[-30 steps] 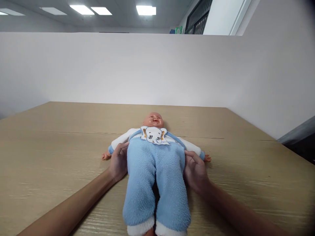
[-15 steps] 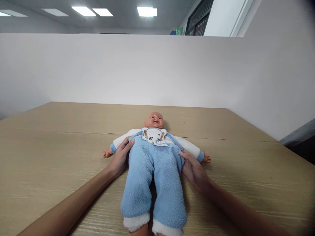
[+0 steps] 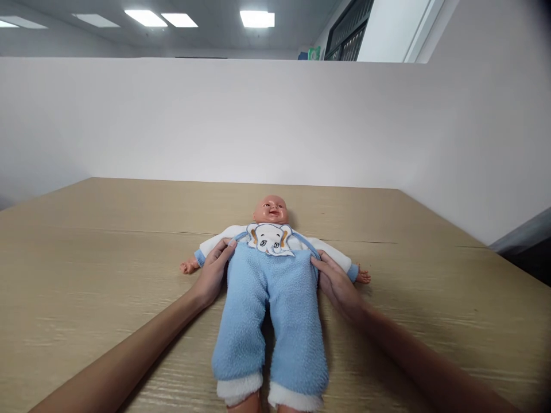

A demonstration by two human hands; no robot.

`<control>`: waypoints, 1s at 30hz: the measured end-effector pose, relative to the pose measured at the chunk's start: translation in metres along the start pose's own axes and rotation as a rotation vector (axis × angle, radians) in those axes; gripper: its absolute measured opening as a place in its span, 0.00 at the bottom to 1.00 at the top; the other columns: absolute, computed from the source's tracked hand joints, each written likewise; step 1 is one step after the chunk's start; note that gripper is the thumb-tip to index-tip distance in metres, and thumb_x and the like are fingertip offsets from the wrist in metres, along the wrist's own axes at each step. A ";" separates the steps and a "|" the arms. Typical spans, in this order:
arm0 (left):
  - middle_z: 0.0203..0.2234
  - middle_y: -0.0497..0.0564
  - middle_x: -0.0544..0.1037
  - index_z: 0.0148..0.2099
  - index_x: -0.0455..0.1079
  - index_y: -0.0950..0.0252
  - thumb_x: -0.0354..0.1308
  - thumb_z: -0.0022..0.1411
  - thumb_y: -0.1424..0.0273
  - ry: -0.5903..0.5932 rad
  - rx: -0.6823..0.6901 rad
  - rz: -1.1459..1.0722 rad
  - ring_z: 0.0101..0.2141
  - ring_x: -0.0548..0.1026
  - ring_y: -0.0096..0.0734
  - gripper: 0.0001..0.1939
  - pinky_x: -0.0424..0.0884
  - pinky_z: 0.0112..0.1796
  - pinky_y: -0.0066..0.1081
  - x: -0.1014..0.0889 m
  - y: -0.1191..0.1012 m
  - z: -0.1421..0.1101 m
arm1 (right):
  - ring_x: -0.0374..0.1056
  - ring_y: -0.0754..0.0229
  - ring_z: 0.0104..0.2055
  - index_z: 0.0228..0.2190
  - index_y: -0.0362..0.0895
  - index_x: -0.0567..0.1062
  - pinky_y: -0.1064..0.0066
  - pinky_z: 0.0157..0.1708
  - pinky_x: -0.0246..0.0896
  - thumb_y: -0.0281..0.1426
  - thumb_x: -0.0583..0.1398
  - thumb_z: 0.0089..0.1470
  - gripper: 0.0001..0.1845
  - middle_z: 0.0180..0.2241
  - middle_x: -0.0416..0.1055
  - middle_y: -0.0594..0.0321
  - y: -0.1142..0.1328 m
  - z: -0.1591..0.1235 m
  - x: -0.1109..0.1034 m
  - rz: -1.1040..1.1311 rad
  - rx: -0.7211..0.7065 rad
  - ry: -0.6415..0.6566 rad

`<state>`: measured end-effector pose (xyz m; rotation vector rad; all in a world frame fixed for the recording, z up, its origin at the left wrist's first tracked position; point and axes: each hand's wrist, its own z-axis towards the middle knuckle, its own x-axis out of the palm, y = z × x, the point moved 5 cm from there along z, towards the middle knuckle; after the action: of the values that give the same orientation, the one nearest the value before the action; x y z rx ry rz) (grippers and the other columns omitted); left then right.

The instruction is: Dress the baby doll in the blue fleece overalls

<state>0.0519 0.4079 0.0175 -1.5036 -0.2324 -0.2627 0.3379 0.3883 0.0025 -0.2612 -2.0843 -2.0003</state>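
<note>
A baby doll [image 3: 271,210] lies face up with its head away from me and its arms spread out. It wears a white long-sleeved top [image 3: 329,250] with blue cuffs, and fluffy blue overalls [image 3: 269,281] with an elephant face on the bib [image 3: 269,239] and white leg hems. My left hand [image 3: 217,269] is closed on the overalls' upper edge at the waist, thumb on top. On the opposite side, my right hand [image 3: 338,281] pinches the upper side edge just below the strap. Some fingers of both hands are hidden beneath the cloth or behind the doll.
The doll rests on a wide wooden table [image 3: 129,246] with thin seams across it. A white partition [image 3: 241,120] rises behind the table and along its right side. At the far right is a dark object with a grey edge [image 3: 527,232].
My right hand has moved slightly up along the edge of the overalls, and the cloth at the waist sits flatter. My left hand has barely shifted. The doll stays in place.
</note>
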 end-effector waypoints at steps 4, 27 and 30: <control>0.30 0.44 0.68 0.40 0.71 0.62 0.73 0.62 0.46 -0.018 0.070 0.090 0.31 0.62 0.29 0.26 0.62 0.35 0.27 -0.002 -0.001 0.001 | 0.74 0.46 0.53 0.39 0.51 0.78 0.60 0.58 0.67 0.45 0.76 0.47 0.22 0.41 0.80 0.64 0.010 0.006 -0.004 -0.062 0.021 0.001; 0.35 0.48 0.71 0.42 0.70 0.62 0.62 0.71 0.45 -0.103 0.240 0.351 0.40 0.67 0.36 0.24 0.65 0.45 0.31 -0.007 -0.013 0.002 | 0.51 0.63 0.26 0.37 0.47 0.73 0.69 0.28 0.44 0.52 0.72 0.51 0.25 0.24 0.58 0.73 0.040 0.037 0.001 -0.386 0.013 0.139; 0.36 0.48 0.72 0.43 0.70 0.62 0.62 0.71 0.45 -0.108 0.251 0.354 0.40 0.68 0.35 0.23 0.65 0.45 0.31 -0.009 -0.011 0.004 | 0.55 0.61 0.28 0.41 0.47 0.75 0.68 0.30 0.49 0.53 0.67 0.60 0.23 0.28 0.63 0.71 0.049 0.032 0.003 -0.579 -0.143 0.155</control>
<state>0.0397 0.4114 0.0252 -1.2830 -0.0777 0.1276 0.3483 0.4222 0.0495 0.5198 -2.0779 -2.3861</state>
